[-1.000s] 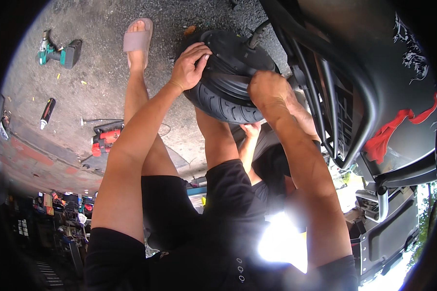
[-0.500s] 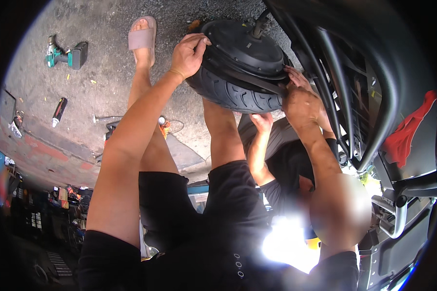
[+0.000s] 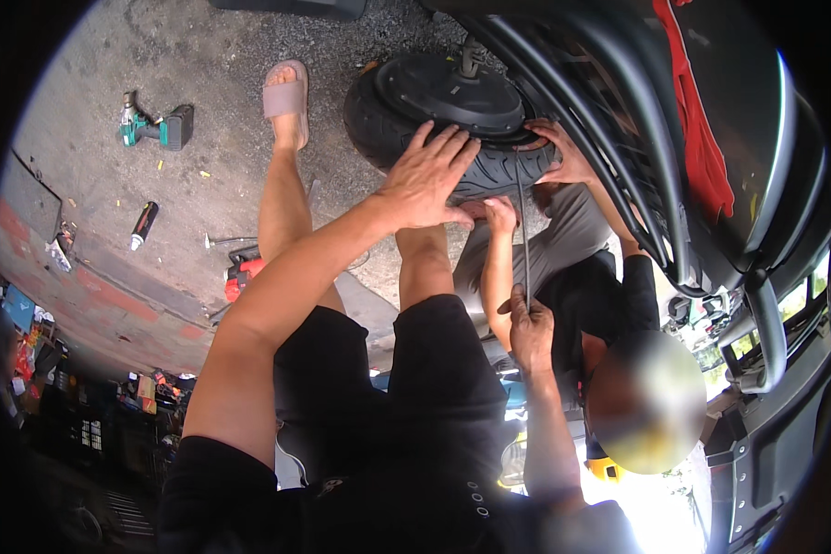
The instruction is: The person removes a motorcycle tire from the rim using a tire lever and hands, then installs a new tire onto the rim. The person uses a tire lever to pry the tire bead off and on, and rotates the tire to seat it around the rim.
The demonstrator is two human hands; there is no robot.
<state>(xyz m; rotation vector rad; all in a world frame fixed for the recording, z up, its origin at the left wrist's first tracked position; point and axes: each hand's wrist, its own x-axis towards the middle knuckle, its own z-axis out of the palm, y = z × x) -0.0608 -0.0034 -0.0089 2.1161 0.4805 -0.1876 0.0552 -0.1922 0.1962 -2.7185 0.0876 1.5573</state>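
A black scooter-type wheel [image 3: 452,97] with a round hub and a treaded tyre [image 3: 489,175] lies tilted on its side. My left hand [image 3: 429,175] rests on the tyre's near side with fingers spread. My right hand [image 3: 532,334] is closed round the near end of a long thin metal tyre lever [image 3: 523,231]. The lever's far end reaches the rim, between tyre and hub; the exact contact is too small to make out. Another person's hand [image 3: 572,157] presses the tyre at its right side, and that person's other hand [image 3: 500,217] is under its near edge.
Black tubular bars [image 3: 609,157] of a vehicle stand close on the right, with a red cloth [image 3: 697,120]. On the ground at left lie a green-black cordless impact wrench [image 3: 155,127] and a black tube [image 3: 144,224]. A red tool [image 3: 242,275] lies near my leg. The co-worker crouches at right.
My left hand has moved from the wheel's far left edge onto the tyre's near side. My right hand has drawn back from the rim toward me, now at the lever's near end.
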